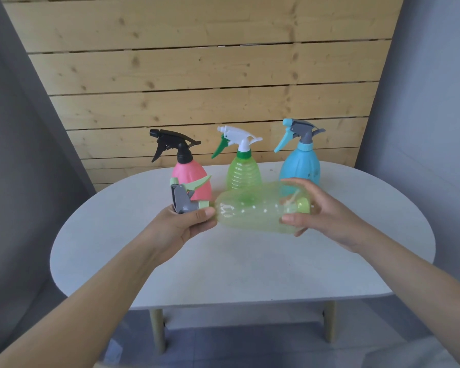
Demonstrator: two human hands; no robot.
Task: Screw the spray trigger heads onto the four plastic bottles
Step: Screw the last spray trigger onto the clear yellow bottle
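A clear light-green bottle [252, 212] lies sideways in the air above the table, neck pointing left. My left hand [182, 225] grips the grey and pale-green trigger head [187, 196] at the bottle's neck. My right hand [322, 211] wraps around the bottle's base end. Behind stand three upright bottles with heads on: a pink bottle [190, 176] with a black trigger head [173, 143], a ribbed green bottle [243, 172] with a white and green trigger head [237, 139], and a blue bottle [302, 164] with a grey and blue trigger head [298, 132].
The white oval table [237, 266] stands against a wooden plank wall [197, 75], with grey walls on both sides. Pale wooden table legs show below its front edge.
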